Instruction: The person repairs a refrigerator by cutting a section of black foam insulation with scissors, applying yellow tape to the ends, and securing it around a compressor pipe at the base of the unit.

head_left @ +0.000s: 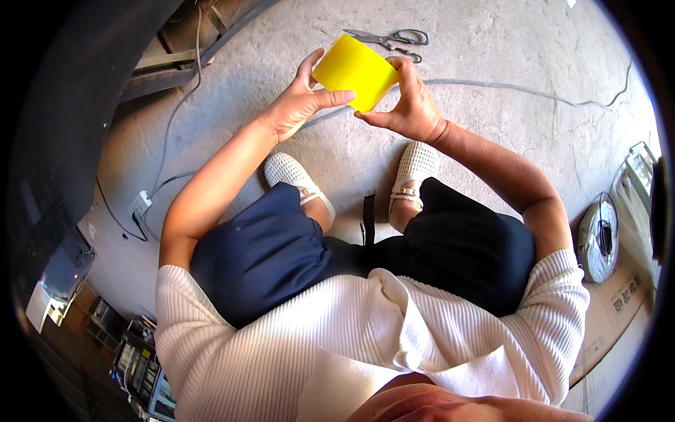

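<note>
A wide, glossy yellow roll of what looks like packing tape [355, 72] is held up between my two hands, tilted, over the concrete floor. My left hand [301, 104] grips its left end, the thumb laid along the near side. At the opposite end my right hand [413, 105] pinches it, fingers at the upper corner and thumb at the lower one. The roll's core and far side are hidden. Just beyond the roll, dark-handled scissors [387, 39] lie on the floor, blades pointing left.
A grey cable [520, 87] crosses the floor behind my hands. To the left are a white power strip [140, 204] with cords and a dark machine side [63, 126]. At right, a wrapped coil [599, 238] stands by flat cardboard [612, 309]. My shoes [416, 167] are below the roll.
</note>
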`<state>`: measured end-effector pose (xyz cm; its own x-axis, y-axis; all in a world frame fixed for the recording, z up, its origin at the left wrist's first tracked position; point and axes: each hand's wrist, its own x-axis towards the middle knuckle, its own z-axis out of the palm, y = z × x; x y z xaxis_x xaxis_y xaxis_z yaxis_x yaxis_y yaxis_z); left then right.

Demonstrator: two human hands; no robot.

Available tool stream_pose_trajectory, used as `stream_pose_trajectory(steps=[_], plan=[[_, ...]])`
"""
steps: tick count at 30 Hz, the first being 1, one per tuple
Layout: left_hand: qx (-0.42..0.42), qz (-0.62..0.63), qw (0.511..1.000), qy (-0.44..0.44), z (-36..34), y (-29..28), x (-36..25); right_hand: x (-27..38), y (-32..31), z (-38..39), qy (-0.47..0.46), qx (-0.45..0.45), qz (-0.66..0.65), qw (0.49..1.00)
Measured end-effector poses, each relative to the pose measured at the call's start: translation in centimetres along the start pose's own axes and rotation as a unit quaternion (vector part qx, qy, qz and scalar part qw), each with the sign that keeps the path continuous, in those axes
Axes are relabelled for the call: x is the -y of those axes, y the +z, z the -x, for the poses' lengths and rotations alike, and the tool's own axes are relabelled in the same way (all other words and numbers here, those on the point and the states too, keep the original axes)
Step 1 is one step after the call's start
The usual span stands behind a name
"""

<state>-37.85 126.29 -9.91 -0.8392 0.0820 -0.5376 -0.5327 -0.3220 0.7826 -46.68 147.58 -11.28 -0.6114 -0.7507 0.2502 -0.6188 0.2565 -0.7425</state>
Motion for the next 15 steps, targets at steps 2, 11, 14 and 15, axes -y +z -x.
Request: stream_pose_trajectory(steps=[2,11,14,15], plan=[[-0.009,-0.037,0.999,0.022,0.5,0.7,-0.1,0.4,-0.1,0.0,0.009,-0.013,0.0,1.0],[-0.132,-0.354,0.889,0.259,1.6,1.3,-0.5,0.8,-1.3,-1.3,0.225,0.101,-0.355,0.902],[-0.165,-0.483,0.801,0.312,2.0,1.6,-1.8,0.6,-0.9,-1.7,0.247,0.061,-0.431,0.866],[-0.165,-0.488,0.794,0.323,2.0,1.5,-1.9,0.3,-1.0,-1.7,0.253,0.074,-0.449,0.854]])
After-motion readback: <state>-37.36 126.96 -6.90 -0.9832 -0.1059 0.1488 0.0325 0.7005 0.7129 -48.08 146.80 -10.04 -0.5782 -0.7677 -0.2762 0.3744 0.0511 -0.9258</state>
